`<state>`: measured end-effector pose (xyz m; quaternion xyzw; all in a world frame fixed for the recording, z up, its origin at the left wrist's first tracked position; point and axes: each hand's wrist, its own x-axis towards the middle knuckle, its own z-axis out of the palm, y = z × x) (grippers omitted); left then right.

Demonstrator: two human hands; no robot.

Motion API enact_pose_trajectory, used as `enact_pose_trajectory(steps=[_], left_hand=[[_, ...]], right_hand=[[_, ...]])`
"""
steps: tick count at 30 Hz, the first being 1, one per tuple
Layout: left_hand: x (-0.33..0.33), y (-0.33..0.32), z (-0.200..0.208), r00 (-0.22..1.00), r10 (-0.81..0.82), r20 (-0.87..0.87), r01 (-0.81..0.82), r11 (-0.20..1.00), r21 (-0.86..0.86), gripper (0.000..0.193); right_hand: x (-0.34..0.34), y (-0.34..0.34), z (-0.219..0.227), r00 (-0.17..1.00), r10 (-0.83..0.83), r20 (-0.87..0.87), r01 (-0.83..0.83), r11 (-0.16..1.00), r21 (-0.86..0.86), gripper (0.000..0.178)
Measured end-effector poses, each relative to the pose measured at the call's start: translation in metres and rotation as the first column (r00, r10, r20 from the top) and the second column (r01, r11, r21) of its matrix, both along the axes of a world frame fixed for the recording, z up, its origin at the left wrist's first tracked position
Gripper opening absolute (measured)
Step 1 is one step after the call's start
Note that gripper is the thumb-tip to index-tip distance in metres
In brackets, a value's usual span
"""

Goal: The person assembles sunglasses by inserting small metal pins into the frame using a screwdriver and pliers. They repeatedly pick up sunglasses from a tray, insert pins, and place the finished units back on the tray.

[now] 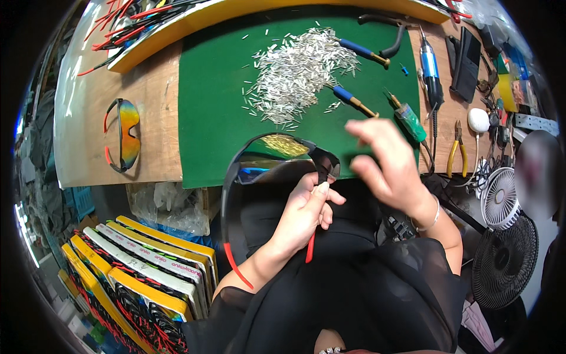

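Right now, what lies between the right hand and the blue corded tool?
In the head view, a green-handled tool lies between the right hand and the blue corded tool, mostly on the green mat.

The left hand [305, 209] grips black wraparound glasses with red temple tips [280, 172]; the spread right hand [390, 168] hovers beside them. 2 blue-handled tools [352, 99] and heaped shiny silver slivers [298, 71] lie on a green mat [212, 106].

I see the mat [212, 106] on the surface [156, 88]: small-rod pile [295, 76] on it, loose sunglasses [128, 138] left of it, pliers [458, 134] right, long block [236, 13] behind, held sunglasses [283, 171] over its near edge.
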<state>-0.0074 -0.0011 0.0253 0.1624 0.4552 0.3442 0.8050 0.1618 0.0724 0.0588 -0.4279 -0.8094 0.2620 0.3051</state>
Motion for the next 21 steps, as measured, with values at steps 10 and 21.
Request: enact_pose_trajectory(steps=[10, 21], left_hand=[[0.018, 0.011, 0.004, 0.996, -0.086, -0.030, 0.088, 0.994, 0.066, 0.022], [0.011, 0.019, 0.011, 0.995, 0.043, -0.088, -0.038, 0.998, 0.055, 0.024]], right_hand=[[0.014, -0.026, -0.017, 0.969, -0.069, -0.239, 0.020, 0.979, -0.205, 0.013], [0.177, -0.050, -0.049, 0.329, -0.734, 0.594, 0.680, 0.621, 0.391, 0.030]])
